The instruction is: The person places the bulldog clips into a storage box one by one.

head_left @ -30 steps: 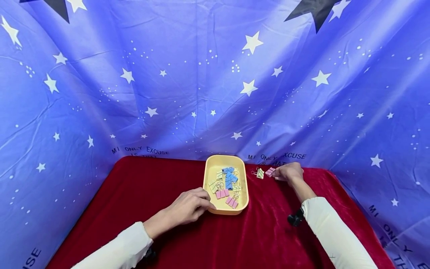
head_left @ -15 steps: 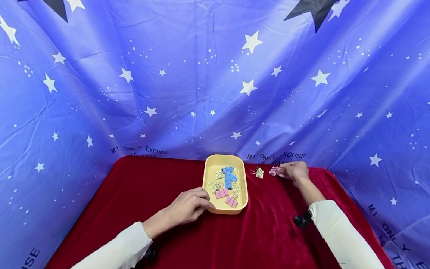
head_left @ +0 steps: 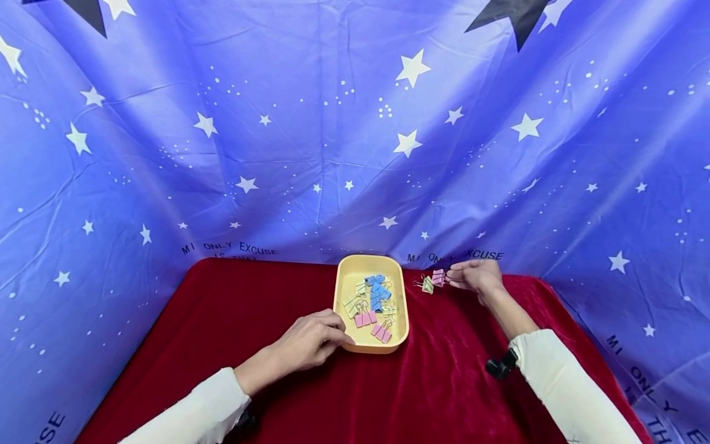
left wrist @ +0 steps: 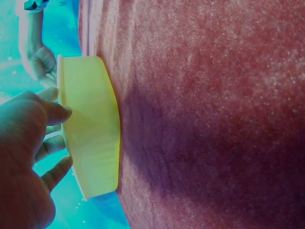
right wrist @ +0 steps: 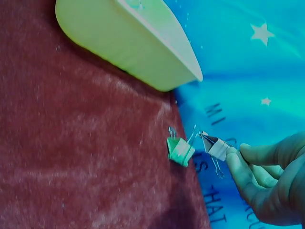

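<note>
My left hand point(head_left: 310, 338) grips the near left corner of a yellow plastic tray point(head_left: 377, 349). Its fingertips point(left wrist: 63, 113) lie at the rim in the left wrist view. Beyond the tray's right side, my right hand point(head_left: 478, 280) pinches a pink binder clip point(head_left: 439, 277) between thumb and fingertips. The clip looks pale in the right wrist view, its wire handles sticking out. Close beside it, a yellow-green binder clip point(head_left: 427, 284) rests on the red cloth. Inside the tray are blue binder clips point(head_left: 379, 296), pink binder clips point(head_left: 366, 318) and pale yellow binder clips point(head_left: 352, 306).
Red velvet cloth point(head_left: 244, 308) covers the table. A blue curtain point(head_left: 310, 123) with white stars hangs behind and at both sides, right along the table's back edge. A black wrist device point(head_left: 501, 365) is strapped under the right sleeve.
My right hand first drew the pink clip rightward, then brought it up and back left, beside the yellow-green clip. The left hand and tray stayed in place.
</note>
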`<state>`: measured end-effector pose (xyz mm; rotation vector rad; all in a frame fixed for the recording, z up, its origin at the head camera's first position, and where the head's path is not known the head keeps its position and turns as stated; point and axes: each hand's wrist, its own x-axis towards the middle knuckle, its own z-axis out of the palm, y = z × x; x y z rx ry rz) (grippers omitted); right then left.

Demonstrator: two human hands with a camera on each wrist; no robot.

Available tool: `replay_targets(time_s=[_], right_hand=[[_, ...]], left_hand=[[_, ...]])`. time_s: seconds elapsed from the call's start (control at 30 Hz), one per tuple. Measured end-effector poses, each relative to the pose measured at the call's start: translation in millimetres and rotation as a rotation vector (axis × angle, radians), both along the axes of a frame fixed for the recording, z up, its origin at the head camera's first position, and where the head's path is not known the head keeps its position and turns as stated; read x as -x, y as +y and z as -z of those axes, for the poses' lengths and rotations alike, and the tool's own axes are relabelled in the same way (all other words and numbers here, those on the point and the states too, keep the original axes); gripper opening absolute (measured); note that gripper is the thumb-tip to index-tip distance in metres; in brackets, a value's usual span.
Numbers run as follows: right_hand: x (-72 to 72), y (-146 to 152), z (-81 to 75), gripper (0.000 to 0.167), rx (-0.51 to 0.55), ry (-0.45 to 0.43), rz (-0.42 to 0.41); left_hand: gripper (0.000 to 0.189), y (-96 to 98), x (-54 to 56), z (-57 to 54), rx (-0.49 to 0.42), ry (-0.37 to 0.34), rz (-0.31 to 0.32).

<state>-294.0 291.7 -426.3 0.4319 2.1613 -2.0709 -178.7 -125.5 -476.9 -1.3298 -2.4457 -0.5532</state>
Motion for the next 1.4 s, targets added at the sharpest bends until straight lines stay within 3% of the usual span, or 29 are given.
replay_targets(time_s=[0.67,1.0,1.4], right_hand=[[-23.2,-64.2,-20.2,0.042,-0.103,0.076,-0.154],[-37.5,-90.2,-25.0,0.033,-0.162,0.11,-0.242],[-51.0,-117.9,-19.3,0.024,-0.243,0.122,-0.352]], left_hand=[[0.03,0.0,-0.8,2.6,-0.005,-0.017,-0.024],[0.03,-0.1,-0.3,1.1,-0.006,-0.014,-0.022],[0.029,0.4,0.0,-0.3,-0.013,0.014,0.001]])
